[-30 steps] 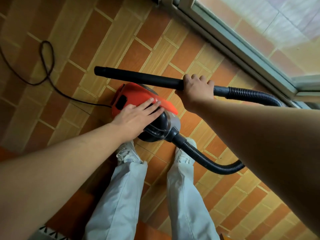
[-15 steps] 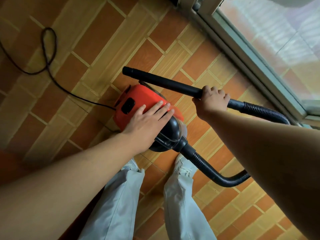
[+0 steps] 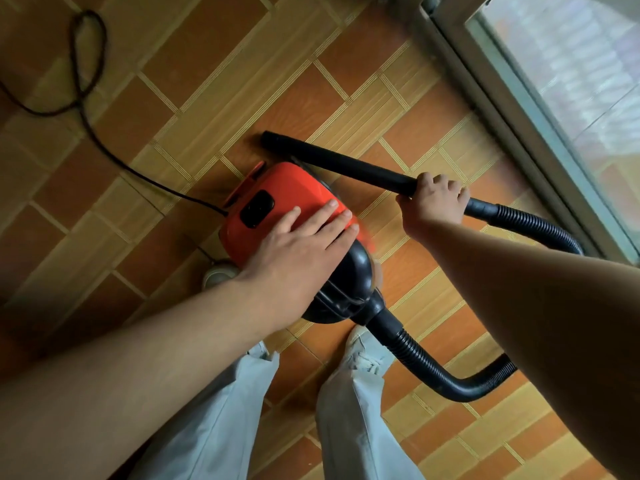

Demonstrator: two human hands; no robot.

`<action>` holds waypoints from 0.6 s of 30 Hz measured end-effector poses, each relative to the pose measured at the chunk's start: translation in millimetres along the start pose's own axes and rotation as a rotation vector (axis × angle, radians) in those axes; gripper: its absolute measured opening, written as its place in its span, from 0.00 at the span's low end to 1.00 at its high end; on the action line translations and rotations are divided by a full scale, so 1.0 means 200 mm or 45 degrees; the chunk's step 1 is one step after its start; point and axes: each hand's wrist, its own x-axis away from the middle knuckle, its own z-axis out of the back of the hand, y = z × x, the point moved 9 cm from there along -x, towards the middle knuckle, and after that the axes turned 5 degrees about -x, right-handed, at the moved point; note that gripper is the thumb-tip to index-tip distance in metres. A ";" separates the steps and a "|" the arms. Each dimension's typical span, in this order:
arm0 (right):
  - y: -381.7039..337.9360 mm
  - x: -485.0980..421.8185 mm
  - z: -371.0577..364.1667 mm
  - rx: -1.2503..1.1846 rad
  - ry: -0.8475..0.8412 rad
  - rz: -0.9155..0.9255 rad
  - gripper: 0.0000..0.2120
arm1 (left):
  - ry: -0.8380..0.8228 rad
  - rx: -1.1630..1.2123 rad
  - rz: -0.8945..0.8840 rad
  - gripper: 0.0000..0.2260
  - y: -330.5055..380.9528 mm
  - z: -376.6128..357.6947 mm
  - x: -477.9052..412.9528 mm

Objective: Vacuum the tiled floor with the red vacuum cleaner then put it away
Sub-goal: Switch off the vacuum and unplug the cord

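Progress: vacuuming judged under way; putting away not begun. Position: red vacuum cleaner (image 3: pixel 287 199) stood on tiled floor (image 3: pixel 207 81), near floor edge along glass door frame (image 3: pixel 502 109). On red casing, left hand (image 3: pixel 298 251) laid flat, fingers straight. By right hand (image 3: pixel 433 202), black wand (image 3: pixel 339 164) gripped, fingers wrapped; tip held low, possibly touching floor. Toward far-left corner, power cord (image 3: pixel 114 150) trailed. Dust chamber opaque; contents not shown.

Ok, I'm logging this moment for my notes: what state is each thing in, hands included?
Vacuum: standing on the floor.
Tube: slanted, tip near the floor, contact unclear.
Hose: curved in a loop from vacuum to tube.
Cord: slack, looped on the floor.
Left hand: laid flat on the vacuum.
Right hand: grips the tube.
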 end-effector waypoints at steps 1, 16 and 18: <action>0.01 -0.01 -0.01 0.004 -0.001 -0.003 0.20 | 0.006 0.003 -0.003 0.49 0.00 0.00 0.00; 0.01 0.04 0.07 -0.069 -0.073 -0.010 0.24 | 0.008 -0.012 -0.031 0.46 0.00 0.00 0.01; -0.01 0.11 0.09 -0.106 -0.084 0.001 0.24 | 0.005 0.000 -0.031 0.46 -0.01 0.00 0.02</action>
